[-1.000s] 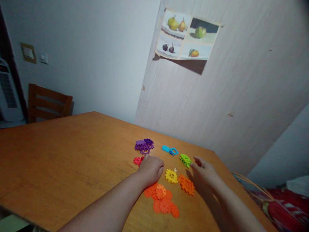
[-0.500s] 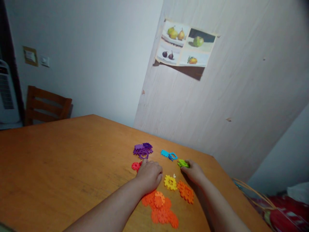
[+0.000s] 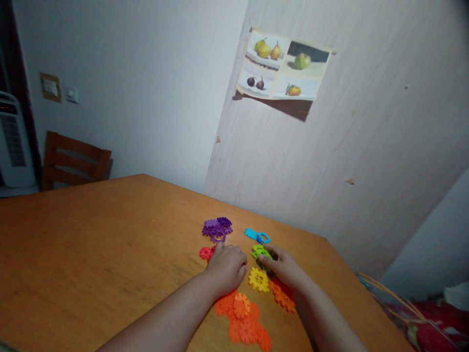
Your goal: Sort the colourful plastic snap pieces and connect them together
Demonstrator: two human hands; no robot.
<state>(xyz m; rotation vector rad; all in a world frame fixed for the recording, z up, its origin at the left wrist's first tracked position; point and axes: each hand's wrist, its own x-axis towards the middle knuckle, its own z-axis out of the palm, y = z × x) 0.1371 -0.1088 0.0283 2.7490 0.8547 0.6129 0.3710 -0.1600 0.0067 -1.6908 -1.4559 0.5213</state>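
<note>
My right hand (image 3: 280,264) grips the green gear pieces (image 3: 261,253) between thumb and fingers, just behind the yellow gear piece (image 3: 258,279). My left hand (image 3: 227,264) is closed over the table beside the red pieces (image 3: 206,253), partly covering them; what its fingers hold, if anything, is hidden. Purple gear pieces (image 3: 217,229) lie in a heap beyond my left hand. Blue pieces (image 3: 257,235) rest farther back, behind the green ones. Dark orange pieces (image 3: 283,295) sit partly under my right hand, and a spread of bright orange gears (image 3: 244,320) lies nearest me.
The wooden table (image 3: 110,234) has its far edge against the wall. A wooden chair (image 3: 75,159) stands at the back left. Past the table's right edge are a red item (image 3: 432,322) and orange cords (image 3: 394,298).
My right hand has moved left with the green pieces, from near the right side to just behind the yellow piece. My left hand has stayed in place.
</note>
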